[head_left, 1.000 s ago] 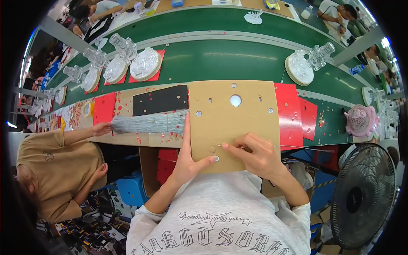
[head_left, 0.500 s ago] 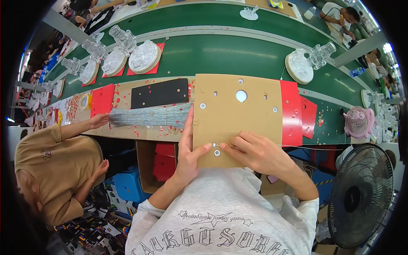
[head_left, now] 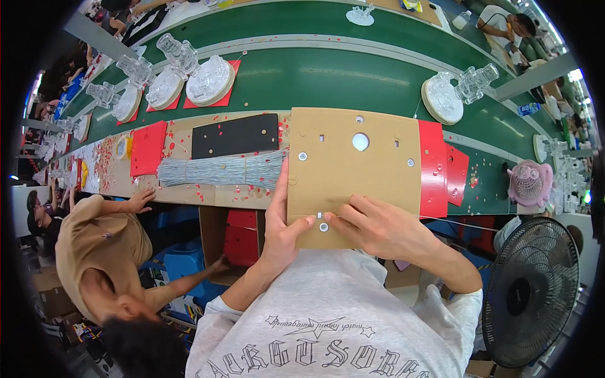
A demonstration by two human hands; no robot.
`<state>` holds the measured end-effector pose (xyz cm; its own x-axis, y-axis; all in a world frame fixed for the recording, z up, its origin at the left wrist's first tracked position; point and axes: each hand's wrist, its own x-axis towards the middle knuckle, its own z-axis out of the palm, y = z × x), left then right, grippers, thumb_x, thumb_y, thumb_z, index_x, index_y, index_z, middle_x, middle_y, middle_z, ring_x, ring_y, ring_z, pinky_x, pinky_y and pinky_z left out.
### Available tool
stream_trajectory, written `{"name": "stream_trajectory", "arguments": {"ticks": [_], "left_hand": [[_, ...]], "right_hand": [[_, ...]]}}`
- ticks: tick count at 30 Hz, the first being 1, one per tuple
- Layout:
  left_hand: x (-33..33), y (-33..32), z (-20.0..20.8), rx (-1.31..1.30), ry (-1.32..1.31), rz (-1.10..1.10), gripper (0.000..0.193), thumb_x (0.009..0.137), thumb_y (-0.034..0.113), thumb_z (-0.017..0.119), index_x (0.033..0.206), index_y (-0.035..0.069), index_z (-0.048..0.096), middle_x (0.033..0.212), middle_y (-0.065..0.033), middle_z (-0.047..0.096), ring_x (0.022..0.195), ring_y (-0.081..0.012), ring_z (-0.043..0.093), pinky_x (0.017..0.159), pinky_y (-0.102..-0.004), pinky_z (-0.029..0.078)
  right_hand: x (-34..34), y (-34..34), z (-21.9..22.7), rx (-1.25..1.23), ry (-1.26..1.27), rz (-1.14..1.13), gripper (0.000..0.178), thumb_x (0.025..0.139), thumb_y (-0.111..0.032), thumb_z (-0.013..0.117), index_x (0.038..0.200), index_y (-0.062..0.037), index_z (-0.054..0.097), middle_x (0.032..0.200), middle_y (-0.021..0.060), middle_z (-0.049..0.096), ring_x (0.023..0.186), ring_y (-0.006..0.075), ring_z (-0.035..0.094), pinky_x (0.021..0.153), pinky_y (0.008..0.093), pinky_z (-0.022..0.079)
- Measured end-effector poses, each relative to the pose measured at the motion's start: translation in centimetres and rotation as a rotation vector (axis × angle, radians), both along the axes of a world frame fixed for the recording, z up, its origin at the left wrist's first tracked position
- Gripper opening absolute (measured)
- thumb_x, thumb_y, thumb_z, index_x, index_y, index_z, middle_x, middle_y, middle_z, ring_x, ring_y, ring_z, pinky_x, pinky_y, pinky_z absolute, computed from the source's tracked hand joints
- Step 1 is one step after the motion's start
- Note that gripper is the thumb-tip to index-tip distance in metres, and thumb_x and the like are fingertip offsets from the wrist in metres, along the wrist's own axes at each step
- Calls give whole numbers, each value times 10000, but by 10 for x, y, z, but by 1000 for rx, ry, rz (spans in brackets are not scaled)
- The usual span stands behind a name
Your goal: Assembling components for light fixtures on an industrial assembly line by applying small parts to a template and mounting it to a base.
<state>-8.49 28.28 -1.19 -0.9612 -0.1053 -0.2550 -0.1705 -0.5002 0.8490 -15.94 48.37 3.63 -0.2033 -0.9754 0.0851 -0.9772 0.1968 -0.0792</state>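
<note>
At a busy worktop (head_left: 265, 200) beside a green belt (head_left: 302, 75), a worker in a grey printed shirt (head_left: 315, 302) bends to close work on a tan board (head_left: 353, 183). The board lies in front of the worker's chest, at the worktop's near edge, between a bundle of thin grey wires (head_left: 220, 171) and a red sheet (head_left: 433, 167). The left hand (head_left: 281, 232) grasps the board by its left edge, thumb on the face just beside a small slot (head_left: 320, 215) above an eyelet (head_left: 324, 227). The right hand's fingers are drawn together at the slot's other side and appear pinched on a thin wire (head_left: 457, 220), which trails off to the right; the fingers themselves hide the exact contact.

The step in hand looks to be working the wire's end at that slot; whether it has gone through cannot be told. The next move seems to call for a steady left grip and a fine, well-aligned push or pull from the right.

At left, a co-worker in a tan shirt (head_left: 94, 242) rests one hand (head_left: 140, 200) on the worktop and reaches the other toward a cardboard box (head_left: 212, 246).
</note>
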Motion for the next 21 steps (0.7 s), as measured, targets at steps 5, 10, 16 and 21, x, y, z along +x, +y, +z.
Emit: {"name": "stream_trajectory", "arguments": {"ticks": [5,10,16,21], "left_hand": [[2,0,-2,18,23,3,1024,718,-89,542,1637,61,116,1606,-117,337,1433,-199,392,1153,-331,343],[3,2,-3,10,32,22,1015,722,-91,539,1635,51,120,1606,-115,341,1434,-197,390,1158,-332,331],[8,5,-7,-42,76,1,1010,727,-93,536,1635,51,117,1612,-118,334,1438,-198,385,1172,-338,310],[6,6,-4,19,88,17,1022,730,-91,536,1640,71,101,1620,-119,319,1435,-198,386,1177,-342,299]], "right_hand": [[-1,-2,0,-22,9,10,503,800,-133,632,1279,21,630,973,34,530,911,176,554,820,283,519],[-2,-4,-4,-34,-1,32,490,784,-127,644,1253,15,646,967,37,530,901,178,566,788,292,534],[-4,9,-5,-226,-185,-13,359,739,-109,674,1058,55,675,928,64,563,852,187,596,726,297,542],[3,2,-12,-232,-83,14,405,711,-71,677,1101,41,688,961,77,616,832,203,629,705,312,563]]}}
